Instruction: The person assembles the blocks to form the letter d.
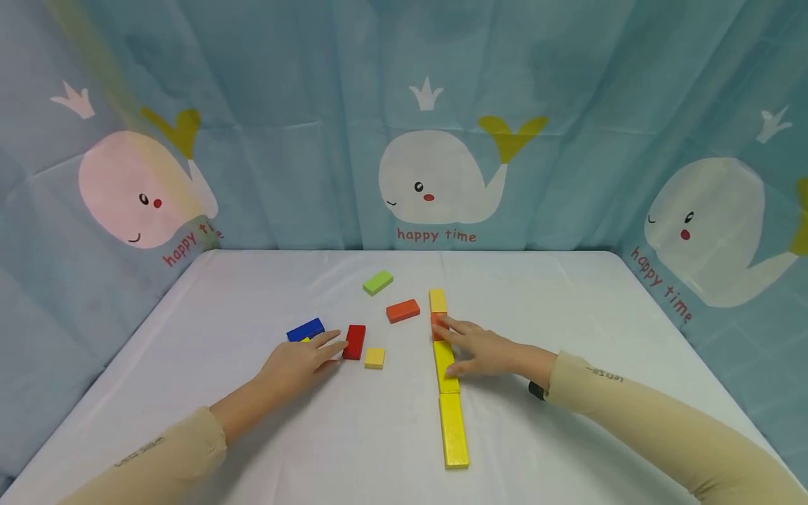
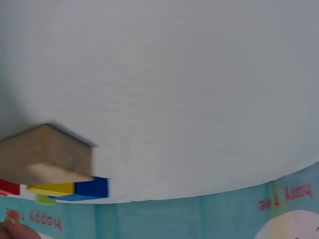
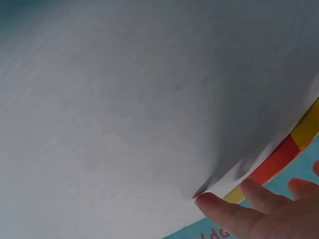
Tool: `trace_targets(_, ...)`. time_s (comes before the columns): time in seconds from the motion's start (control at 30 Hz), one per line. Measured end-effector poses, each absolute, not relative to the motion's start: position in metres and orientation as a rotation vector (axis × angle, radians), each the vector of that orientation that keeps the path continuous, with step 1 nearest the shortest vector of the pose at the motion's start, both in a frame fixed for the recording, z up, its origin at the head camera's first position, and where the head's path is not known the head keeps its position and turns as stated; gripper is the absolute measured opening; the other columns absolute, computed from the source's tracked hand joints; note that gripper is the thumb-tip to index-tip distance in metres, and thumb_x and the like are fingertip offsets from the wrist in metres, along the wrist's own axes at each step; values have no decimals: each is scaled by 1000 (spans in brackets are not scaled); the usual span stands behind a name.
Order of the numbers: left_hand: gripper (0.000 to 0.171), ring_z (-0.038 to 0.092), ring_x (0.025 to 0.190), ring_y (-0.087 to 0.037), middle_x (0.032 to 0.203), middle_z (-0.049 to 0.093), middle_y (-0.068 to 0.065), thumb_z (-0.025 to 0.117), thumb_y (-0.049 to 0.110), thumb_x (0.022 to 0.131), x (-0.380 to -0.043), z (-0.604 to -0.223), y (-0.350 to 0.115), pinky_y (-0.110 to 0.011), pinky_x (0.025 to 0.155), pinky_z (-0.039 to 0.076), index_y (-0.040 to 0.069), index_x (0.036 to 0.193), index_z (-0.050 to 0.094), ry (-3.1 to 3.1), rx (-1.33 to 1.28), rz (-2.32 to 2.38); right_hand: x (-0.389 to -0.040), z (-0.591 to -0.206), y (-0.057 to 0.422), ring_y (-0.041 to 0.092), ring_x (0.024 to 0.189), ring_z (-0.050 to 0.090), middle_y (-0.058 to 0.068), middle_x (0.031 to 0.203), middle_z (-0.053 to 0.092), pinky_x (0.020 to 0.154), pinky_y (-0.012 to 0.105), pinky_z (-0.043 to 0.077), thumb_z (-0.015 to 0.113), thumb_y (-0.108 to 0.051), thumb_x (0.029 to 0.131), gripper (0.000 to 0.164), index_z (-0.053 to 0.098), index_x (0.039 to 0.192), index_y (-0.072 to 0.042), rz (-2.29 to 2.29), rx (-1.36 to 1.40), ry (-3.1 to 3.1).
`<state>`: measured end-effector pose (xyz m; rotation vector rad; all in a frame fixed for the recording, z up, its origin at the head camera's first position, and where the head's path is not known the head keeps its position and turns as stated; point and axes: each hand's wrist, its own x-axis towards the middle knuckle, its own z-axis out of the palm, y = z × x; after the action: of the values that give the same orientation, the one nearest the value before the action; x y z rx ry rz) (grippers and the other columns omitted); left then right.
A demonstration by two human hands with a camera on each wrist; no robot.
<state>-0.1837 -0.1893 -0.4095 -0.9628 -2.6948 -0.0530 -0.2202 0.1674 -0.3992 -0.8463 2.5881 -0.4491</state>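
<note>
The landmark is the row of blocks running down the white table: small yellow block at the far end, an orange block next, then two long yellow ones. R hand lies flat against the row's right side, fingers straight, tips touching the orange block. L hand rests well left of the row, fingers relaxed, tips at the red block; contact prob., view too coarse to be sure. Blue block is further left, a small yellow square sits betw. red block and row. Orange brick and green block lie left of the row's far end.
</note>
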Motion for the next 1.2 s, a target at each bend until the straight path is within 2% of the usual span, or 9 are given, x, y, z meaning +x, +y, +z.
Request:
trace_targets(0.1, 43, 62, 55, -13, 125, 64, -12, 77, 25, 83, -184, -410, -207, -20, 49, 45, 13, 123, 66, -2714, -954, -30, -219, -402, 164, 35, 145, 17, 1, 163, 10, 106, 66, 22, 64, -51, 89, 85, 23, 156, -20, -420, -827, 2555)
trace_targets(0.2, 46, 66, 63, -15, 127, 61, -14, 76, 30, 84, -181, -409, -222, -23, 55, 49, 12, 126, 65, -2778, -942, -17, -218, -402, 162, 36, 145, 14, 1, 163, 11, 104, 71, 18, 63, -53, 88, 85, 23, 156, -22, -365, -796, 2550)
trace_targets(0.37, 47, 69, 75, -19, 128, 60, -14, 73, 36, 85, -178, -410, -238, -27, 60, 51, 13, 126, 65, -2841, -938, -46, -215, -403, 164, 37, 146, 12, 1, 163, 11, 104, 71, 15, 63, -52, 89, 83, 24, 156, -22, -353, -780, 2556)
trace_targets(0.57, 44, 65, 65, -15, 124, 62, -14, 70, 39, 87, -173, -411, -253, -26, 56, 50, 14, 124, 65, -2812, -898, -39, -216, -406, 164, 36, 146, 11, 0, 163, 9, 105, 71, 14, 61, -54, 90, 82, 23, 156, -24, -337, -796, 2557)
trace_targets(0.83, 42, 41, 55, -3, 104, 59, -4, 72, 43, 85, -169, -414, -269, -21, 50, 42, 15, 116, 68, -2748, -1006, -12, -217, -406, 163, 37, 146, 11, 0, 163, 9, 105, 71, 15, 59, -54, 91, 81, 22, 156, -24, -323, -829, 2556)
trace_targets(0.93, 39, 38, 55, -1, 97, 59, -2, 70, 41, 88, -169, -416, -271, -18, 50, 41, 13, 114, 70, -2704, -1071, -57, -217, -405, 163, 37, 146, 11, 0, 163, 8, 105, 71, 15, 59, -54, 91, 81, 22, 156, -24, -317, -828, 2555)
trace_targets(1.07, 36, 44, 55, -3, 92, 61, -3, 69, 39, 89, -170, -421, -266, -18, 52, 46, 9, 109, 72, -2557, -1155, -160, -216, -403, 164, 38, 146, 11, 2, 163, 8, 104, 72, 14, 59, -54, 91, 82, 22, 156, -22, -318, -821, 2546)
trace_targets(1.2, 35, 58, 61, -9, 94, 64, -5, 71, 36, 89, -166, -424, -249, -23, 56, 52, 9, 111, 72, -2512, -1168, -207, -216, -403, 164, 39, 145, 11, 4, 163, 9, 103, 73, 14, 59, -53, 91, 82, 21, 156, -20, -330, -823, 2538)
